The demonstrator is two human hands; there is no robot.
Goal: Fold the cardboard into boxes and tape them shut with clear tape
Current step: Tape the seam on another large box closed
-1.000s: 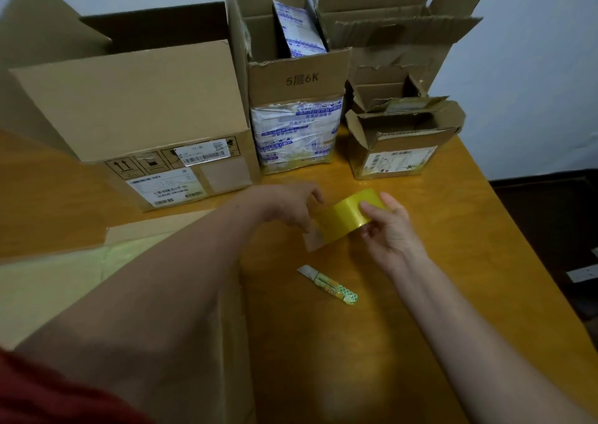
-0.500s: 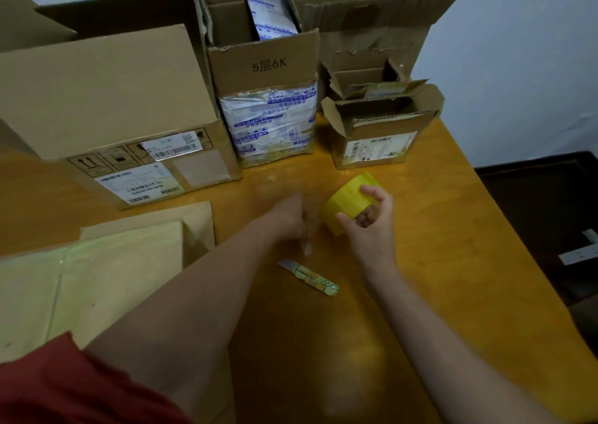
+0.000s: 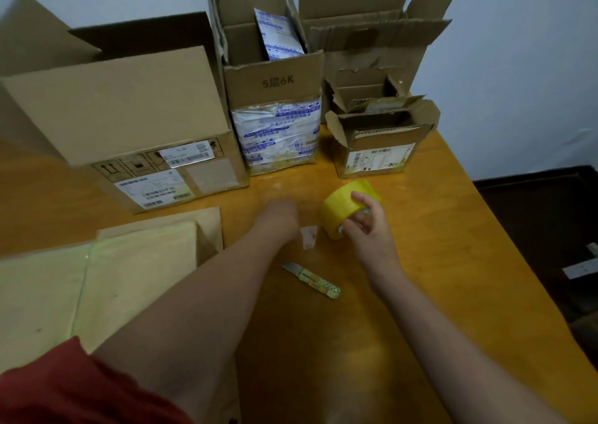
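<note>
My right hand [image 3: 367, 226] grips a yellow roll of clear tape [image 3: 339, 208] just above the wooden table [image 3: 437, 261]. My left hand [image 3: 278, 218], blurred and knuckles up, pinches the loose tape end [image 3: 309, 236], which hangs a short way left of the roll. A closed cardboard box [image 3: 97, 284] with tape along its top seam lies at the near left, partly under my left forearm.
A small box cutter [image 3: 312, 279] lies on the table below my hands. Along the back stand a large open box [image 3: 155, 138], a tall box wrapped in printed tape [image 3: 275, 116] and smaller open boxes [image 3: 378, 142]. The table edge runs down the right side.
My right hand has turned the roll and shifted its grip. My left hand has drawn a short strip of tape away from the roll. The view has shifted slightly.
</note>
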